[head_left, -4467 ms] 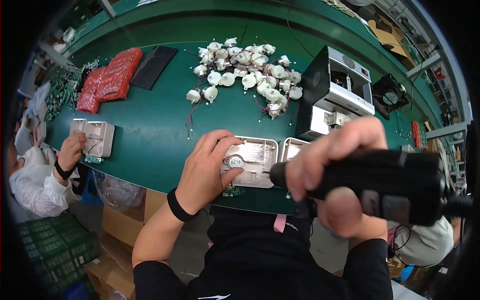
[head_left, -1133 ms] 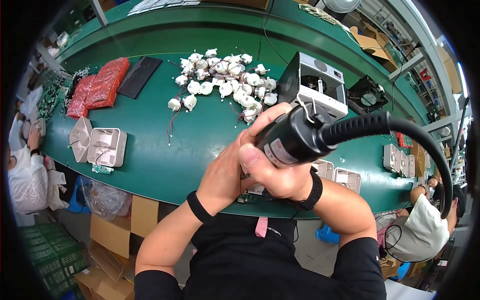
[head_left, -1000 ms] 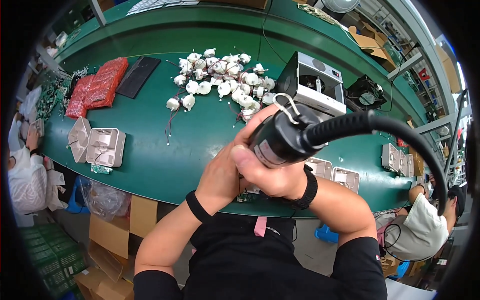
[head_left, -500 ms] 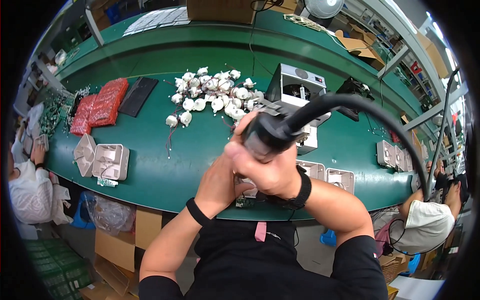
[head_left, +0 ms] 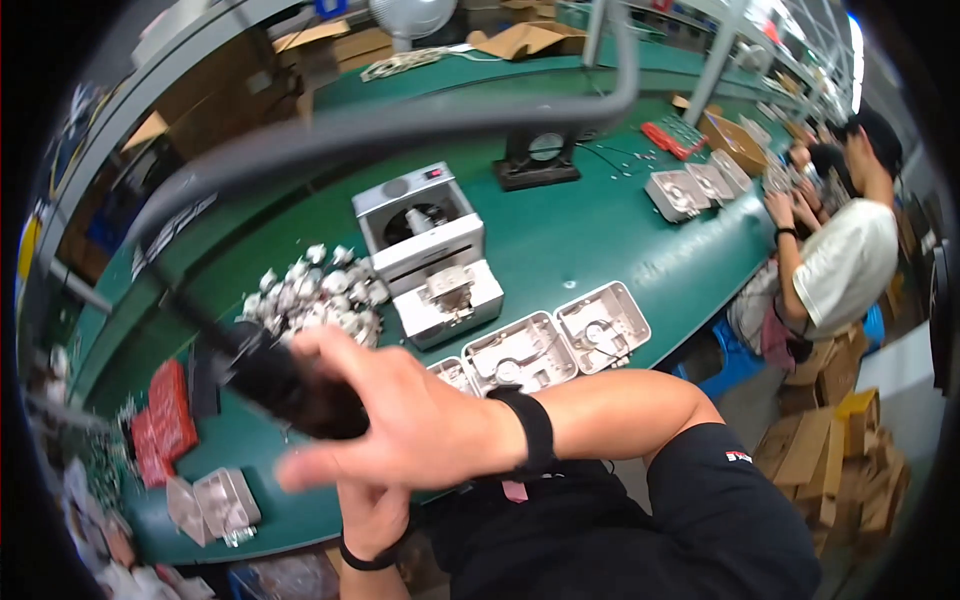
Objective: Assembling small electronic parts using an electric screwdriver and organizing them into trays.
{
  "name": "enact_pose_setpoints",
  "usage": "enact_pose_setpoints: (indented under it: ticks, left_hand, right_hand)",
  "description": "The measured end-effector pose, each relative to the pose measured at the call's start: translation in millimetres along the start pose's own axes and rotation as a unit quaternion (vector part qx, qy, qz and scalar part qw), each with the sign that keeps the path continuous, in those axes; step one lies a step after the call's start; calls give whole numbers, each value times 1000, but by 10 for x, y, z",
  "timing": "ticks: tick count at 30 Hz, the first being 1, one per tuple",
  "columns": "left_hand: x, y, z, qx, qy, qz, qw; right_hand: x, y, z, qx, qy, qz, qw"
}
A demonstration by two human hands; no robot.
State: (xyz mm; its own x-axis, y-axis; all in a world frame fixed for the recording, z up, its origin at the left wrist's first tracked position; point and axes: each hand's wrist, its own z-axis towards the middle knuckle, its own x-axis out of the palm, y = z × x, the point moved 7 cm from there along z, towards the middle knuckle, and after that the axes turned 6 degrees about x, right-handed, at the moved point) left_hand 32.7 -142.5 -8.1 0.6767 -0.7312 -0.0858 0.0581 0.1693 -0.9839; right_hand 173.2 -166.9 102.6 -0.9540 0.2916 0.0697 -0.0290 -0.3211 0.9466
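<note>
My right hand is in front of me with its thumb and forefinger spread wide. Between them lies the butt of a black cylindrical hand tool, slanting up and left to a thick dark cable; its working end does not show. The fingers are not wrapped round it. Below the right wrist, my left hand is half covered, its fingers hidden. Close beyond my right wrist sit pale plastic housings with wires and parts inside. Past them stands a grey benchtop machine.
White round parts with wires are heaped left of the machine. Red bubble-wrapped packs and an open pale housing lie at left. A black stand is farther back. A co-worker handles parts at right.
My view has swung right. My right hand has loosened from round the tool, its fingers now spread. The tool tilts up and left, its cable sweeping across the view.
</note>
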Motion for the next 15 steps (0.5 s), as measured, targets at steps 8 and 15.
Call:
enact_pose_setpoints:
  ticks: [8, 15]
  left_hand:
    - [-421, 410, -263, 19, -108, -89, 990]
    - [-273, 730, -319, -49, -92, -103, 989]
  right_hand:
    - [-1363, 43, -898, -46, -155, -580, 799]
    - [-1719, -602, -1184, 102, -151, -714, 675]
